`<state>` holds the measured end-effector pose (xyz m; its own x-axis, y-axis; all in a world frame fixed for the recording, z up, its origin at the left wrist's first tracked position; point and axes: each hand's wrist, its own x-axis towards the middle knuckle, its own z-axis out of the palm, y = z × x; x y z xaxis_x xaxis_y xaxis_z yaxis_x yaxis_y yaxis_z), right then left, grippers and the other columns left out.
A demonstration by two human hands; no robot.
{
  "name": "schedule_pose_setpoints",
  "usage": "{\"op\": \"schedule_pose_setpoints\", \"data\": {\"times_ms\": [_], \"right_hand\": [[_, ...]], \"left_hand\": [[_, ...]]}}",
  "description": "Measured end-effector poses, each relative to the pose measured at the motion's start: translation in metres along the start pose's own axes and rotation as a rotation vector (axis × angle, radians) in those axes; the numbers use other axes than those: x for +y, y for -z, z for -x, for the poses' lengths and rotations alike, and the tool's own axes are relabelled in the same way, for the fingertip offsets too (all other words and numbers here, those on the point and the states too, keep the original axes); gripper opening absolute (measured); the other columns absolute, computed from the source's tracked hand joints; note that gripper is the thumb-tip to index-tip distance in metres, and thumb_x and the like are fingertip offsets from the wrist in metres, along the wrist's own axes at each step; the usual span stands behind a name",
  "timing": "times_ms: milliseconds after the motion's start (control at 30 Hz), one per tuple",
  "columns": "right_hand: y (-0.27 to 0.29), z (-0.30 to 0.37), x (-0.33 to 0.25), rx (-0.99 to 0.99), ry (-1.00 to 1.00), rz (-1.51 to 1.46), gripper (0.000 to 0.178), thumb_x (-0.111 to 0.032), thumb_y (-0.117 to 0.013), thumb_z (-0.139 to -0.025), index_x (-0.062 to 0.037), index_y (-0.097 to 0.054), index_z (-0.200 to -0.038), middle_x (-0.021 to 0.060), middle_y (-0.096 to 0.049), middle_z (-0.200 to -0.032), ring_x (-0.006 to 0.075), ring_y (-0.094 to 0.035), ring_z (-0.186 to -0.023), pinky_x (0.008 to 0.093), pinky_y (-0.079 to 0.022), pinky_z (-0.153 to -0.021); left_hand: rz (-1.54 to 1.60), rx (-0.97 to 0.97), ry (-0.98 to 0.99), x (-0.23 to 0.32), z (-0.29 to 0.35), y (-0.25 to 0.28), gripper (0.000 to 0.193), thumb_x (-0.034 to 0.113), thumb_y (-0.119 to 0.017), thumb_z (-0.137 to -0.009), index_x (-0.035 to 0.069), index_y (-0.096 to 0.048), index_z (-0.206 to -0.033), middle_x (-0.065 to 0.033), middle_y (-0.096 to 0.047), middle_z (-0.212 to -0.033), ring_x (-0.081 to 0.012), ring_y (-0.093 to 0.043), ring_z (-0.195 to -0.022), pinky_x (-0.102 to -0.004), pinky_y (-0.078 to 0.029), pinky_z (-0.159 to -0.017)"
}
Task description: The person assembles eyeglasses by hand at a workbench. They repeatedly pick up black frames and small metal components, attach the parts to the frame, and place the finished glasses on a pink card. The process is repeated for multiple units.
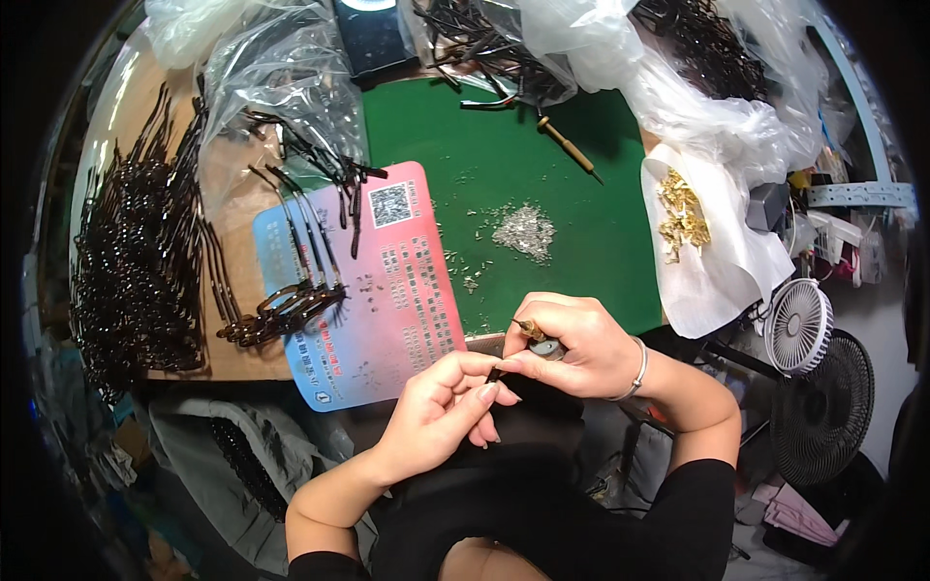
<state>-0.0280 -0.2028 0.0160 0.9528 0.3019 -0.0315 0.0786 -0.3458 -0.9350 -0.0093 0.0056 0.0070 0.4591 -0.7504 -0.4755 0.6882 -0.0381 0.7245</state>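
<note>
My left hand (pixel 441 407) is closed, pinching a small dark piece (pixel 494 376) in front of my body, just off the table's near edge. What kind of part it is cannot be made out. Against that piece rest the thumb and fingertips of my right hand (pixel 576 339). Curled in the same hand is a screwdriver (pixel 531 330) with a brass-coloured shaft and a round grey end; the fingers hide part of it. A heap of tiny silver screws (pixel 523 232) lies on the green mat (pixel 601 203) beyond my hands.
Dark eyeglass frames (pixel 140 261) are piled at left, with several more (pixel 291 310) on a pink-and-blue sheet (pixel 407 290). Plastic bags (pixel 281 77) and dark temples (pixel 484 48) line the back. A brass-handled screwdriver (pixel 567 145), gold metal parts (pixel 683 213) on white cloth and fans (pixel 799 324) are rightward.
</note>
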Motion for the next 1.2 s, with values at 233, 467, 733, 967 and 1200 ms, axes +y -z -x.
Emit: {"op": "schedule_pose_setpoints", "data": {"times_ms": [233, 467, 733, 967, 1200], "right_hand": [[0.005, -0.011, 0.012, -0.236, 0.06, -0.097, 0.017, -0.015, -0.067, -0.079, -0.001, -0.057, -0.079, 0.01, -0.057, -0.074, 0.0235, -0.058, -0.064, 0.031, -0.046, -0.055], [0.0, -0.002, 0.015, -0.366, -0.27, -0.516, 0.011, -0.012, -0.069, -0.08, -0.0023, -0.064, -0.08, 0.0036, -0.059, -0.075, 0.0117, -0.055, -0.068, 0.0269, -0.044, -0.06], [-0.017, 0.015, 0.037, -0.168, -0.315, -0.228, 0.046, -0.033, -0.073, -0.077, -0.0009, -0.049, -0.1, 0.0088, -0.055, -0.089, 0.0154, -0.054, -0.081, 0.0283, -0.044, -0.072], [0.019, 0.041, 0.027, 0.047, -0.372, 0.347, 0.04, -0.015, -0.056, -0.085, -0.0056, -0.041, -0.12, 0.0175, -0.046, -0.097, 0.033, -0.057, -0.079, 0.0397, -0.049, -0.071], [0.011, 0.037, 0.049, 0.277, -0.202, 0.829, 0.039, -0.011, -0.063, -0.077, -0.0114, -0.054, -0.115, 0.0108, -0.046, -0.086, 0.0227, -0.058, -0.059, 0.0335, -0.048, -0.047]], "left_hand": [[0.167, -0.135, 0.186, -0.004, -0.003, 0.018, 0.022, 0.011, -0.051, -0.093, -0.002, -0.052, -0.111, -0.0116, -0.064, -0.092, -0.0076, -0.055, -0.058, -0.0194, -0.045, -0.051], [0.112, -0.248, 0.132, -0.008, -0.003, 0.019, 0.018, 0.01, -0.053, -0.092, -0.001, -0.055, -0.106, -0.0118, -0.066, -0.09, -0.0077, -0.056, -0.059, -0.02, -0.045, -0.051], [-0.349, -0.088, -0.107, -0.02, -0.004, 0.008, 0.023, 0.002, -0.046, -0.092, 0.0, -0.05, -0.115, -0.0068, -0.066, -0.088, -0.0077, -0.059, -0.063, -0.0215, -0.05, -0.058], [-0.499, 0.312, -0.218, -0.024, -0.013, 0.024, 0.023, -0.003, -0.044, -0.09, -0.003, -0.049, -0.112, -0.0092, -0.063, -0.086, -0.0086, -0.06, -0.061, -0.0217, -0.051, -0.054], [-0.59, 0.33, -0.278, -0.029, -0.035, 0.021, 0.023, -0.004, -0.045, -0.089, -0.002, -0.049, -0.111, -0.0091, -0.064, -0.081, -0.0099, -0.06, -0.056, -0.0229, -0.051, -0.051]]}}
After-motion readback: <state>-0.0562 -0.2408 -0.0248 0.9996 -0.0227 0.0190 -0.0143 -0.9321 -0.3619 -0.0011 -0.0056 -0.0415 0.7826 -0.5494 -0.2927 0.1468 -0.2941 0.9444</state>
